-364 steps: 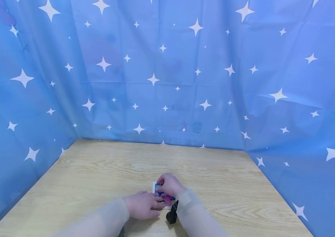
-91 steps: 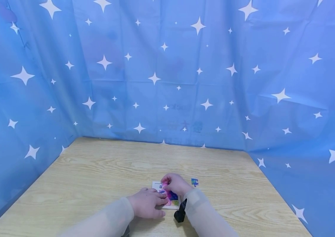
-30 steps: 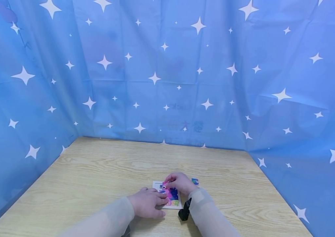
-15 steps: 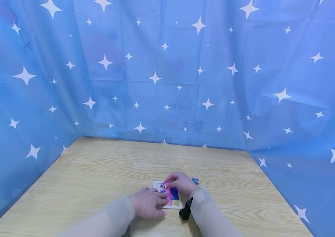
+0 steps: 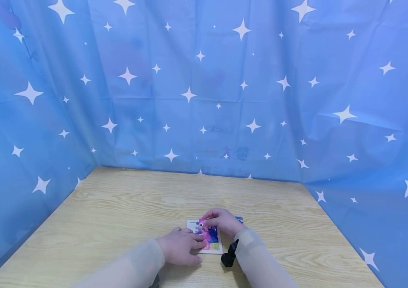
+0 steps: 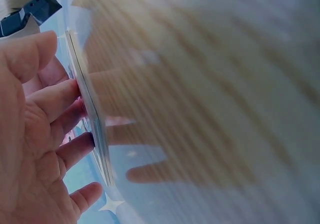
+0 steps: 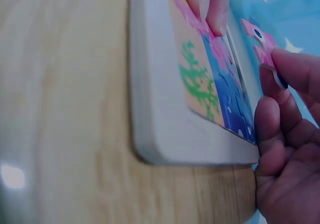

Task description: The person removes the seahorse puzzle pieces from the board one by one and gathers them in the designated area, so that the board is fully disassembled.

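A small jigsaw board (image 7: 157, 114) with a pale raised frame lies on the table, showing a pink sea creature, blue water and green seaweed on sand. My left hand (image 5: 182, 246) lies at its left side, its extended fingers (image 7: 217, 14) touching the picture. My right hand (image 5: 225, 223) is over the board's upper right, pinching a pink puzzle piece (image 7: 260, 39) with a printed eye between thumb and finger. In the right wrist view that piece is tilted up above the board. The upper left of the board shows a whitish backing.
Another puzzle piece (image 5: 239, 219), mostly blue, lies on the table right of the board, partly hidden by my right hand. The wood-grain table (image 5: 135, 200) is bordered by a blue curtain (image 5: 189, 60) with white stars. A black wrist device (image 5: 229, 258) is on my right wrist.
Since the earliest frame a blue piece has come to lie right of the board, and more whitish backing shows. Lately my right hand has eased rightward with the pink piece; my left stays put.
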`<state>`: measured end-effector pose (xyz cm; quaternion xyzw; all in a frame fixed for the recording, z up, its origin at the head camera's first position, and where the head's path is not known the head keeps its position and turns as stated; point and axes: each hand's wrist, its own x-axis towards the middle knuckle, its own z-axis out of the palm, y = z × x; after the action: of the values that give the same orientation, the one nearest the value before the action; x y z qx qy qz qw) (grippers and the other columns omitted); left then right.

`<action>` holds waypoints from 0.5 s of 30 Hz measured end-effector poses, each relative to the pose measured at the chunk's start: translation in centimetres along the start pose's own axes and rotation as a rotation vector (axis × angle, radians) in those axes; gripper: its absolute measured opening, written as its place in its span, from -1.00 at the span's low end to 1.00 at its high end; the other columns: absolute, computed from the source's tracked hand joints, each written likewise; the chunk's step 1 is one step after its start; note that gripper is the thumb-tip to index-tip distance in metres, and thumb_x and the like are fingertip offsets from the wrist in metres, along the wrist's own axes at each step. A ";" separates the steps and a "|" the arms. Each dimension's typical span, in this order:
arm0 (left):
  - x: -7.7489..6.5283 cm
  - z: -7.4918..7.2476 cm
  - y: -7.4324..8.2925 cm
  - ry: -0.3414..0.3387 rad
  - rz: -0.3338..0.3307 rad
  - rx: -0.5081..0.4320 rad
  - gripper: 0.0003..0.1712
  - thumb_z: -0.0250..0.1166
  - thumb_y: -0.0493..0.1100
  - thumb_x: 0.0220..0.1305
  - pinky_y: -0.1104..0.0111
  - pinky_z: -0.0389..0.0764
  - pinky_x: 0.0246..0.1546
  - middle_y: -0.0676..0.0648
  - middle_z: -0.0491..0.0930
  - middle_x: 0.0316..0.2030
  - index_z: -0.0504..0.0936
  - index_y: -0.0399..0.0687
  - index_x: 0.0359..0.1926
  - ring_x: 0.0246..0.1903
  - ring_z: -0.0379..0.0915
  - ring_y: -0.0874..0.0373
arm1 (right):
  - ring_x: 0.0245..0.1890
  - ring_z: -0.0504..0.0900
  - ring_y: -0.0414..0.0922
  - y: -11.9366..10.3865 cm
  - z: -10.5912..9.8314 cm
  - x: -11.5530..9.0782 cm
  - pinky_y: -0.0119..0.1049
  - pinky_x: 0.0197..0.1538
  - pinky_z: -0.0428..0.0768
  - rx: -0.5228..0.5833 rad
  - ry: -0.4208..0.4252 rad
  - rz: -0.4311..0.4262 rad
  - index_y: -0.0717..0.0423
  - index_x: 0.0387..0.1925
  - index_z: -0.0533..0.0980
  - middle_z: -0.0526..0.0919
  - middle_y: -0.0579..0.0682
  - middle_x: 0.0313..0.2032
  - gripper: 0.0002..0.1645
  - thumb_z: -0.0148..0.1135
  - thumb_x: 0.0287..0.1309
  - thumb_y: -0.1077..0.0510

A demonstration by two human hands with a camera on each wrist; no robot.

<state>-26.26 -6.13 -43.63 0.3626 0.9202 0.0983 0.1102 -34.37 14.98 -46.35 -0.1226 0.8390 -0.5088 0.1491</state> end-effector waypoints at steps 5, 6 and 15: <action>-0.1 0.0 0.1 0.001 -0.008 0.005 -0.34 0.11 0.35 0.23 -0.15 0.15 0.27 0.20 0.32 0.33 0.43 0.31 0.31 0.35 0.15 0.01 | -0.19 0.50 -0.07 0.0 -0.4 0.0 -0.09 0.00 0.37 0.002 0.001 0.005 0.06 -0.19 0.64 0.60 -0.01 -0.24 -0.81 0.32 0.14 0.11; -0.1 0.0 0.1 0.002 -0.008 0.007 -0.34 0.11 0.35 0.23 -0.16 0.15 0.27 0.20 0.32 0.33 0.43 0.31 0.31 0.35 0.15 0.01 | -0.19 0.50 -0.07 -0.1 -0.5 0.0 -0.08 0.00 0.38 0.000 0.002 0.005 0.06 -0.19 0.64 0.60 -0.01 -0.23 -0.80 0.33 0.14 0.11; -0.1 0.0 0.3 0.008 -0.019 0.009 -0.34 0.11 0.35 0.23 -0.16 0.12 0.29 0.22 0.30 0.33 0.42 0.33 0.32 0.36 0.14 -0.02 | -0.14 0.51 -0.05 -0.4 -3.1 -0.7 -0.02 0.03 0.37 0.079 0.043 -0.001 0.17 -0.15 0.62 0.62 0.00 -0.17 -0.73 0.34 0.11 0.14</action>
<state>-26.02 -6.03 -43.51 0.3541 0.9244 0.0946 0.1057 -34.86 17.59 -44.54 -0.1063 0.8211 -0.5442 0.1356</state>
